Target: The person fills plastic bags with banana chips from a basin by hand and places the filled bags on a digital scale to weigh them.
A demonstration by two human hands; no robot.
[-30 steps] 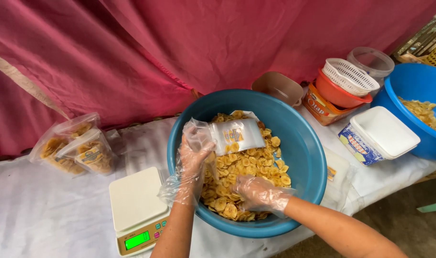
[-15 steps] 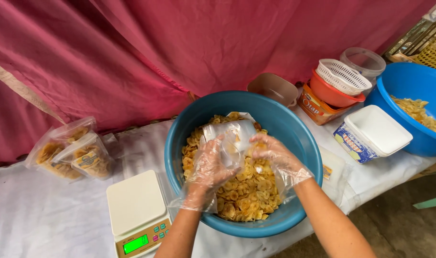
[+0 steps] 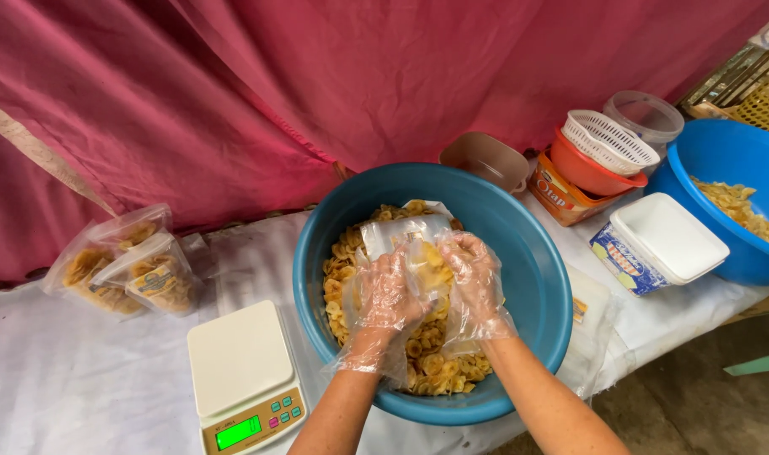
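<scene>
1. Over the big teal basin (image 3: 528, 278) of banana chips (image 3: 427, 362), both my hands work together, each in a thin clear plastic glove.
2. My left hand (image 3: 389, 295) is closed around the left side of a clear plastic bag (image 3: 401, 240), fingers curled over its edge.
3. My right hand (image 3: 473, 278) has its grip shut on the right side of the same bag, just beside the left hand.
4. That bag sits between my hands, above the middle of the basin, with yellow chips showing inside it near its mouth.
5. On the white-covered table (image 3: 64, 388), a white kitchen scale (image 3: 241, 375) with a lit green display stands just left of the basin.
6. Farther left lie filled bags of chips (image 3: 123, 265).
7. To the right sit a white lidded tub (image 3: 662, 244), an orange bowl (image 3: 591, 173) holding a white basket (image 3: 608, 139), and a blue basin (image 3: 738, 202) with more chips.
8. Behind everything hangs a red curtain (image 3: 317, 76).
</scene>
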